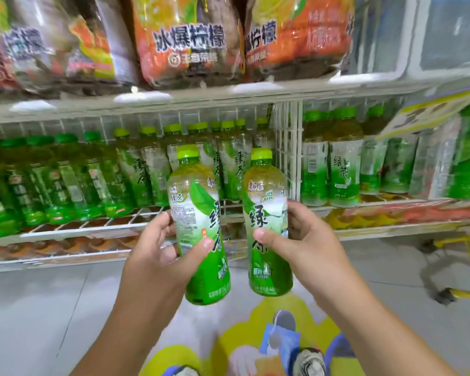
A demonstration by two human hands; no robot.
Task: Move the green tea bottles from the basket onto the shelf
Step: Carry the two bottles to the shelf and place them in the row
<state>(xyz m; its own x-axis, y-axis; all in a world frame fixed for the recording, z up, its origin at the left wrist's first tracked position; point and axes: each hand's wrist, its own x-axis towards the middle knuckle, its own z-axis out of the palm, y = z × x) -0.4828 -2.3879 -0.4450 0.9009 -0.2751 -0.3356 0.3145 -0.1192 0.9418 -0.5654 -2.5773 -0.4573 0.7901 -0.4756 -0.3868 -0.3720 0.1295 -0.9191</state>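
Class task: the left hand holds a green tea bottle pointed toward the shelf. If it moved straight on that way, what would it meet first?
Probably the row of green tea bottles already standing on the wire shelf, just behind the held bottle in the left hand. A bare patch of shelf lies before them; depth is unclear.

Top tier: shrink-wrapped orange lemon-drink multipacks (pixel 187 39), side by side, w/ blurry white price-tag holders (pixel 143 96) on the edge below. Yellow sign (pixel 429 112) hangs tilted at upper right; white wire divider (pixel 286 147) stands upright among the rows. Grey tile floor (pixel 38 308) w/ yellow floor sticker (pixel 282 310) bottom centre, a shoe (pixel 308 360) on it; yellow metal frame w/ a caster (pixel 445 294) at right edge.
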